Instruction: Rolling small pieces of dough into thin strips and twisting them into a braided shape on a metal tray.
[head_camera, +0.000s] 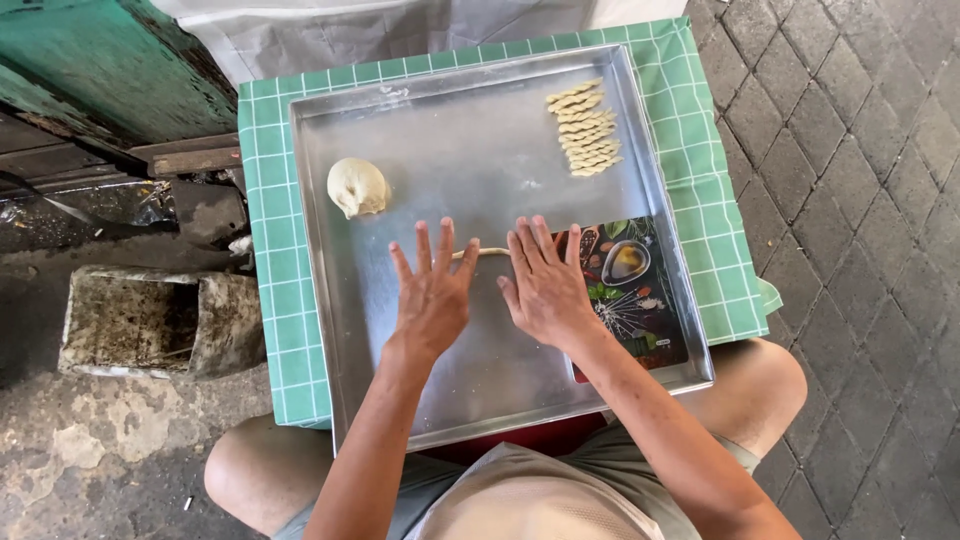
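Dough rope (482, 252), thin and pale, lay across the middle of the metal tray (500, 400), its ends hidden under the fingers of both hands. The left hand (433, 295) was spread flat, palm down, fingers splayed, gripping nothing; its fingertips pressed on the left end of the strip. The right hand (547, 285) was likewise open and flat on the right end, fingers close together. Flat palms rather than a pinch suited rolling, since even pressure would keep the strip round and thin, as I judged it.

At the left of the tray, well apart from the hands, sat a dough lump (358, 186), within reach of the left hand. At the far right lay a row of twisted pieces (585, 128), packed side by side and kept clear of the working patch. A printed board (630, 290) showing food and utensils lay at the near right, partly under the right wrist.

The tray rested on a green checked cloth (715, 200) over the person's knees, which brought the surface close under the hands. Grey paving (860, 150) ran along the right, and a rough concrete block (160, 322) stood at the left.
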